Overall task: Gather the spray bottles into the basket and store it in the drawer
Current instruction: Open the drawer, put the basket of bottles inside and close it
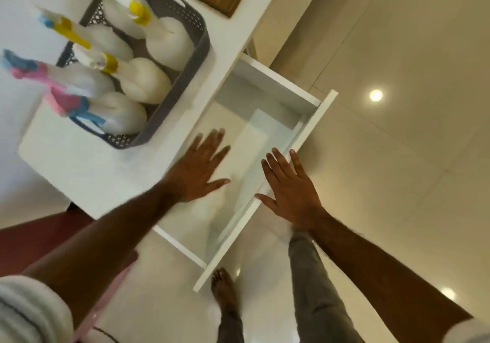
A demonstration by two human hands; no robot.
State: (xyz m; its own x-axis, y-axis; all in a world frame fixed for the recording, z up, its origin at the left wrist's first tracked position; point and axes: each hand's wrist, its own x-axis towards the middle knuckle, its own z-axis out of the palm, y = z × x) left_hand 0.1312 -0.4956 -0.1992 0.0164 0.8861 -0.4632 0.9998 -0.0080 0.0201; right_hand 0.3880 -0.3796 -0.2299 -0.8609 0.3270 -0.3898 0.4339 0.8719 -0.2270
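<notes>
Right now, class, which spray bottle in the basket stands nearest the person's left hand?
The bottle with the pink and blue spray head, at the basket's near end; the yellow-collared ones stand farther from the left hand.

Bright, soft blur throughout; ceiling-light glare (375,95) on the glossy floor (397,157).

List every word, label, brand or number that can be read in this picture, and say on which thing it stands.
No readable text in this view.
White plastic spray bottles in the grey perforated plastic basket: no label shows; they are motion-blurred.
Open white drawer: plain, no marking.
White countertop: plain.
</notes>
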